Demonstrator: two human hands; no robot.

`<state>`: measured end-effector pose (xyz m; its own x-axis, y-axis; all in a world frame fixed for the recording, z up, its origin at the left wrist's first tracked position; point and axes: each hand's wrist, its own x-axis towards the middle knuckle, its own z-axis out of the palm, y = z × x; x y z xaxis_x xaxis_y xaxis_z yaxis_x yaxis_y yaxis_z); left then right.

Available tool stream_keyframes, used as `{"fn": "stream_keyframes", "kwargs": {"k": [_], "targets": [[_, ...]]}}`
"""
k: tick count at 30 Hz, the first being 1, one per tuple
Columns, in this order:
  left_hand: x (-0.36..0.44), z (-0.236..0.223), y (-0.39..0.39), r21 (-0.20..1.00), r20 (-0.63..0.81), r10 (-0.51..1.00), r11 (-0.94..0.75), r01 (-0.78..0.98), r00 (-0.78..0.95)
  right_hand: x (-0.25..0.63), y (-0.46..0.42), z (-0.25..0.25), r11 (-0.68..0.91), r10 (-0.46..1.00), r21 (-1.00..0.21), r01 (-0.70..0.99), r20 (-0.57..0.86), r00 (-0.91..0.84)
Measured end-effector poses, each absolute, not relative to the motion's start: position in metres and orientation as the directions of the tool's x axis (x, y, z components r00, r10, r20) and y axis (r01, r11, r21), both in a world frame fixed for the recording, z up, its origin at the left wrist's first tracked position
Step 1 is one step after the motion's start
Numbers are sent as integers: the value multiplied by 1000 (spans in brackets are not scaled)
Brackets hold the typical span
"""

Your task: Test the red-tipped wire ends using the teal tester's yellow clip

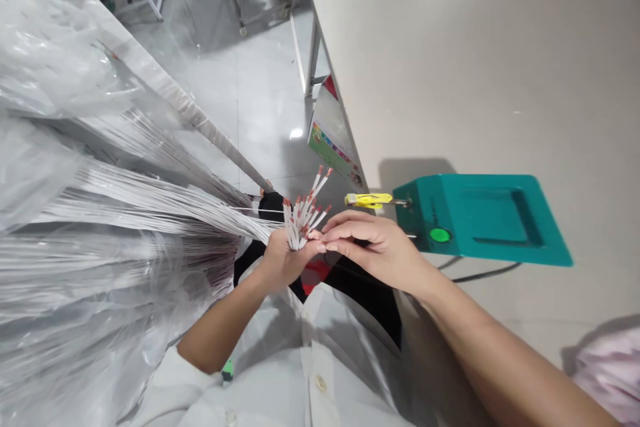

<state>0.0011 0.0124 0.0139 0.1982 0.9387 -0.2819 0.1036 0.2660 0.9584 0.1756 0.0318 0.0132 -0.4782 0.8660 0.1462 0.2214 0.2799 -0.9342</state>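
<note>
My left hand [287, 259] is closed around a bundle of white wires [299, 227], whose reddish-brown tips fan out above the fist. From that fist the wires run back left to a long hanging mass. My right hand [373, 243] meets the left thumb at the side of the bundle, its thumb and fingertips pinched together. Whatever lies between those fingertips is too small to make out. Just beyond the right hand, a yellow clip [369, 200] sticks out from a teal metal device [493, 217] with a round green button [441, 235].
A pale table [475, 67] fills the right side, with a black cable [487, 272] on it. Plastic-covered wires [150, 193] hang along a rail [185, 103] at left. A printed box [334, 140] stands under the table edge. Pink fabric [613, 373] lies at lower right.
</note>
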Motion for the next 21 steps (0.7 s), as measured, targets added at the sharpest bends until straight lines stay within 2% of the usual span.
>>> {"fn": "stream_keyframes", "kwargs": {"k": [5, 11, 14, 17, 19, 21], "targets": [[-7, 9, 15, 929, -340, 895, 367, -44, 288, 162, 27, 15, -12, 936, -997, -74, 15, -351], [-2, -3, 10, 903, -338, 909, 386, -186, 245, 147, 19, 6, -218, 958, -947, -236, -162, -236], [4, -6, 7, 885, -342, 921, 382, -266, 186, 144, 17, 2, -217, 969, -944, -249, -177, -175], [6, -5, 5, 899, -318, 935, 350, -263, 158, 143, 16, 0, -178, 981, -964, -195, -160, -105], [6, -1, 5, 920, -312, 938, 338, -199, 151, 144, 16, -2, -111, 993, -987, -113, -106, -54], [5, 4, 6, 933, -327, 933, 344, -105, 152, 146, 15, -3, 22, 999, -998, 52, 21, -25]]}}
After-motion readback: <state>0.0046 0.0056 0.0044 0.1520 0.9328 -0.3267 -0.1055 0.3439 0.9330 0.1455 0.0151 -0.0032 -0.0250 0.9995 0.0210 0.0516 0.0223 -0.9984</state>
